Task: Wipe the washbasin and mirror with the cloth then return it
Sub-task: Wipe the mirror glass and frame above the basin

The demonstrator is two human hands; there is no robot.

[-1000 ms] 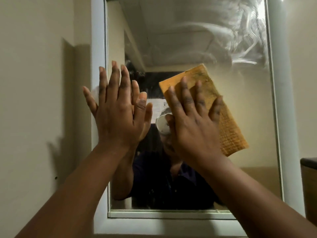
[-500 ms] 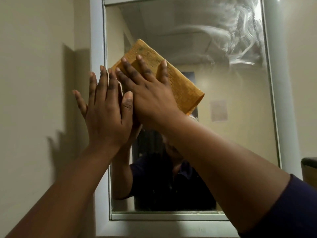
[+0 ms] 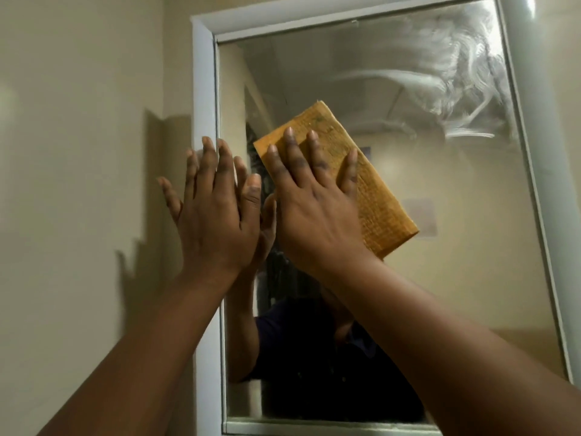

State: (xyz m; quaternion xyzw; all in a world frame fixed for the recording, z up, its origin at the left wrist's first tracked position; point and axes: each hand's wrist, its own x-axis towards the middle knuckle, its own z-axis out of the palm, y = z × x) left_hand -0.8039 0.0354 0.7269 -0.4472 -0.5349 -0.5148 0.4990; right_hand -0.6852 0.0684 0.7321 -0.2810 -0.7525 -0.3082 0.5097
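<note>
Ahead, our mirror (image 3: pixel 424 215) fills its white frame (image 3: pixel 204 89), with pale smears at the glass's upper right. Our folded orange cloth (image 3: pixel 374 196) lies tilted on the glass left of centre, pressed flat under our right hand (image 3: pixel 314 215), fingers spread. Our left hand (image 3: pixel 217 221) rests open across the frame's left edge.

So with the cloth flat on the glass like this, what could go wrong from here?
1. The bare left hand lies flat across the white mirror frame and glass edge, so it may leave fresh prints.
2. The folded orange waffle-weave cloth is only pressed under the right hand, not gripped; it could slip.
3. White streaks at the upper right may get missed.
</note>
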